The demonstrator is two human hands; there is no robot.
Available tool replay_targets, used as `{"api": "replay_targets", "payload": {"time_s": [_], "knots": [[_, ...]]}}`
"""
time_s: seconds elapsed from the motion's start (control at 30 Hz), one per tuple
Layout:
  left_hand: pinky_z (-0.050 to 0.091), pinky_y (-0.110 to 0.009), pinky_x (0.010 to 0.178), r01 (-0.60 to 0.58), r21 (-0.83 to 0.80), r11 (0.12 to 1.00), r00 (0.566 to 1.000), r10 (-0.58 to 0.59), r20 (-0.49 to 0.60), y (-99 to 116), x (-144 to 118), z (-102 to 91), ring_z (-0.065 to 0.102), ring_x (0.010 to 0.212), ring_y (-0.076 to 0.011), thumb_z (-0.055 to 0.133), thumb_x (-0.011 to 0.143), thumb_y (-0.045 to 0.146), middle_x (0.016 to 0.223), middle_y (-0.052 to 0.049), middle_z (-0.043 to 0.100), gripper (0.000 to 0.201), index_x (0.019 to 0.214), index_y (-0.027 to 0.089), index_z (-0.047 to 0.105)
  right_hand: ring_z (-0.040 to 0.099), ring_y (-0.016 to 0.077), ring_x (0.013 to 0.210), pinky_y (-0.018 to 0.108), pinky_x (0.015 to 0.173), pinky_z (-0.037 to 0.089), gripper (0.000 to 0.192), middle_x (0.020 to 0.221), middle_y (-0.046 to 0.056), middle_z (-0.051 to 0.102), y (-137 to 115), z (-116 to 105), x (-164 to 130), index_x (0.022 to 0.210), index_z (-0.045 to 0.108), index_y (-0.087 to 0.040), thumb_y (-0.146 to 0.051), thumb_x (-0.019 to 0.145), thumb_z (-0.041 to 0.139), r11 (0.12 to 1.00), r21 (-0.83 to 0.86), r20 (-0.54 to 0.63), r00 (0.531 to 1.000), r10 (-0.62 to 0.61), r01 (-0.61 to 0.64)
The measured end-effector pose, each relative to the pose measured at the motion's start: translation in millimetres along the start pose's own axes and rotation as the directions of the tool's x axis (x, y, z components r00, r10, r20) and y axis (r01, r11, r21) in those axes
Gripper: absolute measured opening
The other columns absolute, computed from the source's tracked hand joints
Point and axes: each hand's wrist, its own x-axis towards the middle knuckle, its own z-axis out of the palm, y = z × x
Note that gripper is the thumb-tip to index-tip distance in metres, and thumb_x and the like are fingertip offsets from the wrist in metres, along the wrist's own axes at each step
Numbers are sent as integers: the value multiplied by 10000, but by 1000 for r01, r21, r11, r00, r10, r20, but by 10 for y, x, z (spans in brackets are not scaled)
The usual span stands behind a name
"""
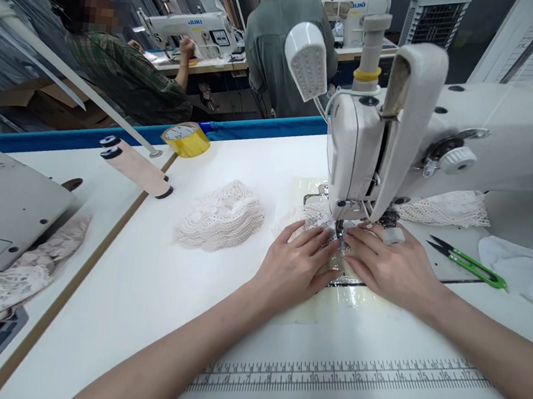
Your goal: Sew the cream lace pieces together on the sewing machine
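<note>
A white sewing machine (pixel 354 151) stands over the table, its needle and presser foot between my hands. Under the foot lies a piece of pale lace (pixel 315 214), partly covered by my fingers. My left hand (pixel 296 260) rests flat with fingers spread on the lace, left of the needle. On the other side, my right hand (pixel 393 260) lies with fingers stretched out beside the foot, its fingertips close to the needle. A stack of scalloped lace pieces (pixel 221 217) sits to the left of my left hand. More lace (pixel 446 207) lies behind the machine's needle end.
Green thread snips (pixel 472 262) and white cloth (pixel 521 264) lie at right. Thread cones (pixel 139 170) and yellow tape (pixel 187 139) are at the back left. A printed ruler (pixel 338 378) runs along the front edge. Two people sit at machines beyond.
</note>
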Motion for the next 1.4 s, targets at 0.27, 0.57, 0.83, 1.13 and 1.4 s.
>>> {"api": "replay_targets", "payload": {"time_s": [0.27, 0.57, 0.83, 1.13, 1.4], "knots": [[369, -407, 1025, 78, 57, 995, 995, -82, 59, -192, 22, -92, 570, 1153, -197, 383, 974, 251, 1238, -71, 623, 258, 1083, 152, 595, 552, 194, 1078, 321, 773, 426, 298, 1209, 55, 636, -119, -58, 41, 1175, 580, -165, -135, 905, 458, 947, 311, 106, 987, -118, 80], [405, -351, 738, -99, 155, 983, 991, 112, -77, -146, 11, -201, 629, 852, -172, 477, 923, 214, 1014, -23, 707, 189, 1037, 187, 626, 620, 192, 958, 330, 819, 458, 204, 970, 44, 710, -146, -253, 36, 1025, 654, -167, -108, 888, 515, 981, 169, -55, 994, -92, 100], [353, -391, 1004, -165, 68, 984, 986, 163, 34, -185, 14, -45, 561, 1124, -180, 404, 934, 77, 1161, -26, 666, 318, 1177, 173, 586, 632, 211, 854, 325, 664, 507, 222, 901, 82, 677, -205, -198, 10, 992, 653, -134, -165, 929, 443, 970, 237, 144, 989, 14, -48], [382, -391, 1006, -161, 64, 985, 987, 159, 24, -85, 11, -20, 560, 1107, -192, 443, 926, 94, 1127, -36, 671, 296, 1158, 166, 612, 630, 227, 944, 300, 628, 480, 314, 1149, 134, 658, -33, -42, 32, 1135, 589, -91, -280, 959, 411, 985, 122, 176, 979, 99, -122], [409, -399, 981, -180, 165, 970, 981, 189, -38, 2, 2, -28, 585, 1042, -191, 467, 910, 91, 1103, -52, 684, 277, 1125, 141, 633, 635, 228, 950, 297, 714, 486, 351, 1085, 149, 682, 6, -52, 42, 1187, 574, -67, -281, 964, 410, 991, 98, 194, 978, 75, -96]]}}
